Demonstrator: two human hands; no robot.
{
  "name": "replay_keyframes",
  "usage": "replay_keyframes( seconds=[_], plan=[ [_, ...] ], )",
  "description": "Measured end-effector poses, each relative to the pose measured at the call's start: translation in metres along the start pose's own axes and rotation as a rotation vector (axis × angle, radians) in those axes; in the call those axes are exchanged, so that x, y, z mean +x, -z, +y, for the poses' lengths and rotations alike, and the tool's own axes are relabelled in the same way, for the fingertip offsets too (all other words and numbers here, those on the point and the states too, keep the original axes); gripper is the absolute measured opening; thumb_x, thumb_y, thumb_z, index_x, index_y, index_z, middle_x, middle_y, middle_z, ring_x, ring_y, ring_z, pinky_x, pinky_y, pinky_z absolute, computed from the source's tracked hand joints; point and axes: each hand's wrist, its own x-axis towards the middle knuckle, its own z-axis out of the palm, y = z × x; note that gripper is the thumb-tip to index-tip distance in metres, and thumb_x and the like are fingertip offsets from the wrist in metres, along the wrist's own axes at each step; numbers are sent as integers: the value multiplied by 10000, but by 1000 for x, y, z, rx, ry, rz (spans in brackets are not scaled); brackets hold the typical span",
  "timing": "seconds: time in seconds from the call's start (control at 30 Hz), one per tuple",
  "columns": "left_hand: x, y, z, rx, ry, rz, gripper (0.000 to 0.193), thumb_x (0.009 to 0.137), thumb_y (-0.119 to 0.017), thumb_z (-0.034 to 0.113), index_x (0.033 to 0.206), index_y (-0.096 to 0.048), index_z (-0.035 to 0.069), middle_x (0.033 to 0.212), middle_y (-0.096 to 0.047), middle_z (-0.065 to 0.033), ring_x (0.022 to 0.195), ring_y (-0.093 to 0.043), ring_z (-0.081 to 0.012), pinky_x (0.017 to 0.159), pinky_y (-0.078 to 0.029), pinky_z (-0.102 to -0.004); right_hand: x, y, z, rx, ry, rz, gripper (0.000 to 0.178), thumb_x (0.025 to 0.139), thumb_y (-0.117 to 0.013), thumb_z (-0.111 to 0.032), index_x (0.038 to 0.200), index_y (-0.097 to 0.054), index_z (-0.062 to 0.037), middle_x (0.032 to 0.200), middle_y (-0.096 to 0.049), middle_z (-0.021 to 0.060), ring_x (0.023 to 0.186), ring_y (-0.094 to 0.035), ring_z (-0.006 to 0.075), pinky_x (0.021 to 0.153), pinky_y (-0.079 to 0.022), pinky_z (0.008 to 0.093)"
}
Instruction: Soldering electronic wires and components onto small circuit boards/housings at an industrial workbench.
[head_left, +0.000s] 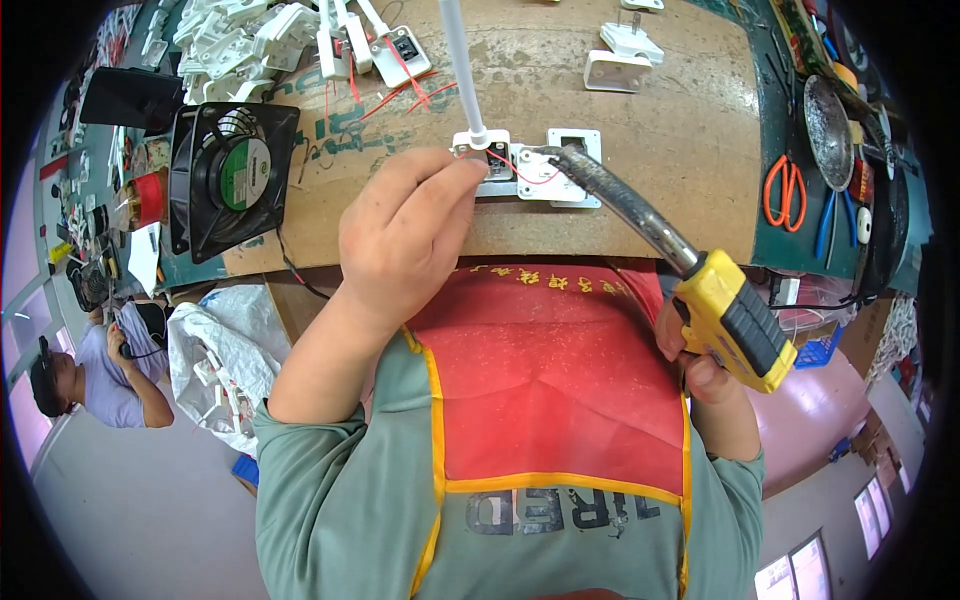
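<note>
At bench edge | your left hand (405, 235) pinches socket (485, 160) | right hand (700, 365) grips iron (640, 215) | risk: tip slips, burns red wire (515, 170) or fingers

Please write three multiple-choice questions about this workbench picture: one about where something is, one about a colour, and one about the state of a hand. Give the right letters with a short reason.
1. Where is the black fan?
A. Left of the left hand
B. Beside the orange scissors
C. On the red apron

2. What colour is the handle of the soldering iron?
A. Blue
B. Yellow and black
C. White

3. What is the right hand doing?
A. Resting open on the board
B. Holding scissors
C. Gripping the iron's handle

Answers:
1 A, the black fan stands at the bench's left, beyond the left hand.
2 B, the soldering iron has a yellow grip with black pads.
3 C, the right hand is closed around it.
</note>
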Motion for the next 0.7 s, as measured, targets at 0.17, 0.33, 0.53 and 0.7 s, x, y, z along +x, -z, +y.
replay_keyframes(
  seconds=[0.17, 0.33, 0.53, 0.7],
  plan=[
    [0, -3, 1, 9, 66, -10, 196, 765, -768, -16, 941, -715, 49, 907, -664, -87, 790, -648, -225, 683, -524, -311, 13, -4, 1, -110, 110, -134, 391, 855, -763, -381, 919, -603, -30, 723, -555, 31, 605, -522, 157, 566, -415, 294],
    [1, -5, 0, 8, 49, -2, 193, 760, -770, -12, 932, -716, 58, 904, -658, -76, 783, -641, -222, 674, -518, -312, 13, -6, 4, -136, 30, -131, 363, 863, -745, -316, 1001, -611, -8, 743, -557, 36, 598, -529, 162, 562, -424, 296],
    [0, -4, 1, 26, 62, -30, 191, 751, -760, -11, 918, -713, 68, 912, -653, -58, 781, -640, -203, 657, -515, -306, 10, -5, 14, -68, 42, -124, 443, 862, -739, -252, 1176, -598, 27, 779, -557, 48, 605, -556, 150, 557, -445, 276],
    [1, -4, 0, 39, 52, -31, 188, 752, -756, -10, 916, -711, 68, 910, -653, -57, 782, -640, -200, 659, -515, -304, 9, -3, 16, -41, 18, -141, 454, 854, -737, -221, 1215, -596, 15, 813, -564, 54, 615, -560, 147, 565, -451, 276]
  ],
)
